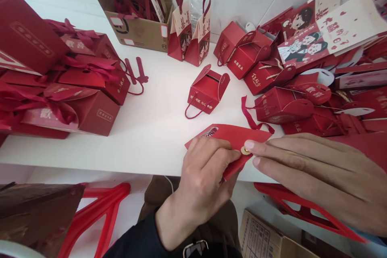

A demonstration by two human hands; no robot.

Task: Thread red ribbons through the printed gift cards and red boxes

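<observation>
1. Clock centred on the folded red card [238, 133]; 12 is the far side of the bench [142, 129].
2. Left grip [199, 173]: closed on the card at its 7 o'clock side, fingers curled over the upper face. Index fingertip beside the round gold-coloured fastener [244, 151].
3. Right grip [317, 173]: enters from 4 o'clock, fingers straight and close together; a fingertip touches the fastener. Thumb hidden; cannot tell whether it pinches.
4. Card: at the near edge of the bench, tilted. A slot shows at its 10 o'clock end.
5. Dark red ribbon [249, 116]: just beyond the card at 1 o'clock.
6. Small red box [207, 97]: at 11 o'clock, near the card, upright; a red rope handle loops onto the bench.
7. Two peaked boxes [198, 44], cream above and red below: further out at 11 o'clock, side by side, each with a strap loop.
8. Cardboard box [140, 35]: left of that pair, open, holding red ribbons.
9. Red boxes [281, 105]: crowded together at 1 to 3 o'clock, some with cord handles. Printed cream-and-red bags [317, 36] lie on the far part.
10. Ribbon-tied boxes [99, 109]: stacked at 9 to 10 o'clock, well apart from the card.
11. Below bench level: red brackets [104, 213] at 8 and 4 o'clock; a carton [260, 236] near 5 o'clock.
</observation>
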